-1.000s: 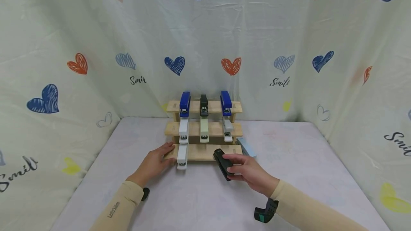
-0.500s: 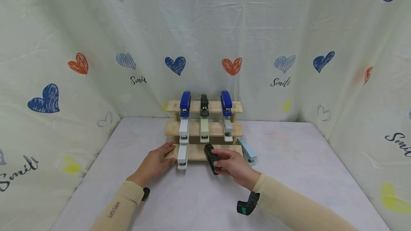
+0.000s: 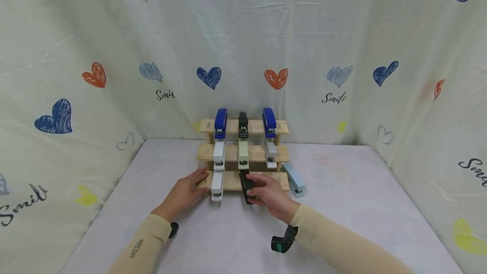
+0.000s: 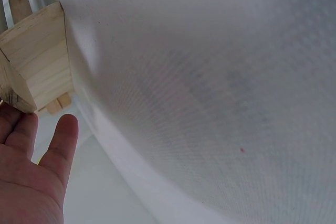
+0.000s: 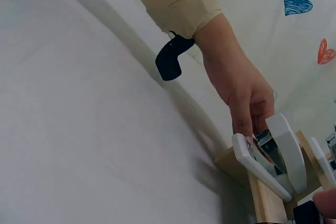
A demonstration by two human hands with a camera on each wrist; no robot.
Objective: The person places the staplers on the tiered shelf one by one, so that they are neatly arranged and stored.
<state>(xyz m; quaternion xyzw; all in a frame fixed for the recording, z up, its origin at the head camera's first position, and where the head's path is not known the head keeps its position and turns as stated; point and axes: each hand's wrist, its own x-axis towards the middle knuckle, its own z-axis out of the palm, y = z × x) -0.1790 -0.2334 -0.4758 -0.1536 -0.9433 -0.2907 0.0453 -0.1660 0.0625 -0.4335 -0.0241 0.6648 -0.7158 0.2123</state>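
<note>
In the head view, a black stapler (image 3: 246,187) is pinched by my right hand (image 3: 272,195) at the middle of the bottom tier of a three-tier wooden rack (image 3: 230,181). Its near end sticks out past the front edge. My left hand (image 3: 187,191) holds the left end of the bottom tier, fingers behind and thumb in front. Beside it a white stapler (image 3: 217,185) lies on the same tier. The left wrist view shows the left fingers (image 4: 21,132) against the wood. Only a fingertip (image 5: 325,203) of my right hand shows in the right wrist view.
The middle tier bears a white stapler (image 3: 219,155), a pale green one (image 3: 243,153) and a grey one (image 3: 271,153). Above are two blue staplers (image 3: 220,121) and a dark one (image 3: 243,125). A light blue stapler (image 3: 294,179) lies right of the rack on the table (image 3: 335,206).
My right hand has moved left with the black stapler, from the bottom tier's front right to its middle, and the stapler now points straighter away. The left hand stays in place.
</note>
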